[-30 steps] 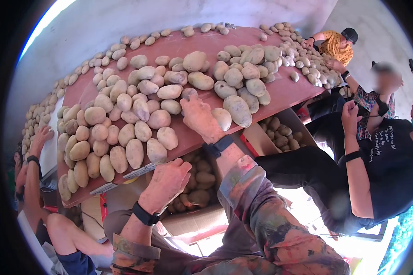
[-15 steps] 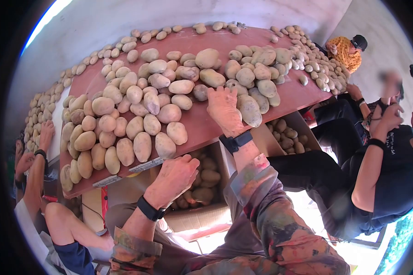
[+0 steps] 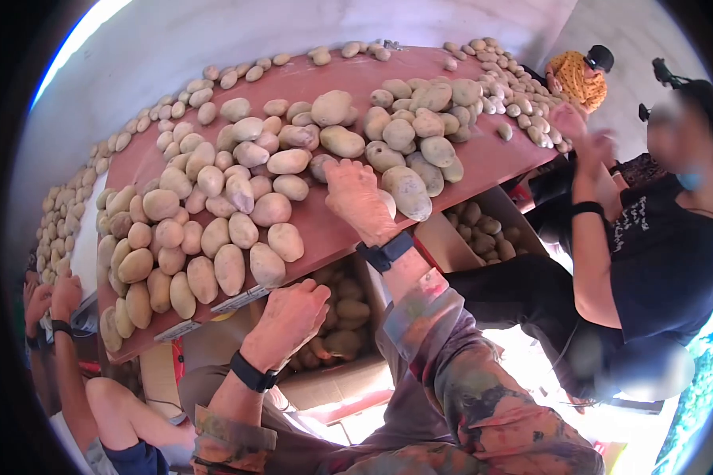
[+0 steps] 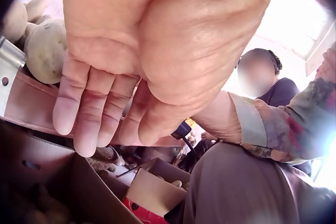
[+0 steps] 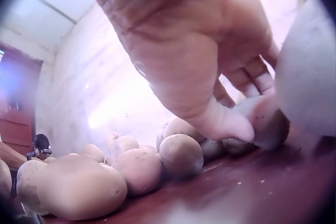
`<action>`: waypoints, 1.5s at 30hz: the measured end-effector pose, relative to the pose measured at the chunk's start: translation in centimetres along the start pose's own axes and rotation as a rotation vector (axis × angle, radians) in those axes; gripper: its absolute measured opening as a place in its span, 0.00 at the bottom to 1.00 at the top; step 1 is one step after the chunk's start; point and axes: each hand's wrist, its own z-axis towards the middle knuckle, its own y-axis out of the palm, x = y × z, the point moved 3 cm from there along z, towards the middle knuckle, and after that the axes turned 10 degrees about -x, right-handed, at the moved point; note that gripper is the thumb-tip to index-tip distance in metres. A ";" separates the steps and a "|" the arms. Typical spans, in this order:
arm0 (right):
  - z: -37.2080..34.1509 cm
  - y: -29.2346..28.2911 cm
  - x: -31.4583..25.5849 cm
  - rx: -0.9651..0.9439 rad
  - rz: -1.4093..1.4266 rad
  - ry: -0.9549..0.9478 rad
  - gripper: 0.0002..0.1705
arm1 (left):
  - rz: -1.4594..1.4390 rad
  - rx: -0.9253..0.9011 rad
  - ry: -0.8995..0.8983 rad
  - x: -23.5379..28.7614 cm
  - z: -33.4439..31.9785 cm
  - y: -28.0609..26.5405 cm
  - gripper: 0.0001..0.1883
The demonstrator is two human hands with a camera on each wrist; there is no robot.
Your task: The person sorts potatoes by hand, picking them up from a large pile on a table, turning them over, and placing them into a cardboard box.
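Note:
My right hand (image 3: 358,198) reaches over the near edge of the reddish table, fingers pointing away from me, between a small potato (image 3: 320,168) on its left and a pale potato (image 3: 388,204) on its right. In the right wrist view, the thumb (image 5: 233,127) overlaps a potato (image 5: 270,123), with the other fingers loosely bent behind it. My left hand (image 3: 291,317) hangs loosely just off the table edge, above a cardboard box of potatoes (image 3: 325,380). Nothing lies in its palm in the left wrist view, where the fingers (image 4: 89,124) extend downward.
Potatoes lie grouped by size across the table (image 3: 451,186), including a nearby cluster of large ones (image 3: 436,150). A second box of potatoes (image 3: 444,233) stands below on the right. A person in black (image 3: 661,261) sits to my right; another person's hands (image 3: 63,293) are at left.
My right hand has moved off the small potato, shifting right beside it. My left hand stays about where it was. The person in black has turned and raised both hands together.

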 end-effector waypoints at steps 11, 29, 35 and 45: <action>1.5 0.4 2.0 0.119 -0.141 0.079 0.10 | -0.001 -0.004 0.002 0.0 -0.1 0.1 0.09; 1.5 -1.1 2.2 0.248 0.010 -0.013 0.13 | -0.006 0.017 0.003 -0.2 0.0 0.1 0.08; 1.9 1.3 -0.6 0.068 0.071 -0.119 0.16 | -0.014 0.020 -0.006 0.1 0.9 0.1 0.08; 3.2 2.4 0.1 -0.024 0.045 -0.103 0.15 | -0.018 -0.043 -0.017 0.4 1.5 0.3 0.09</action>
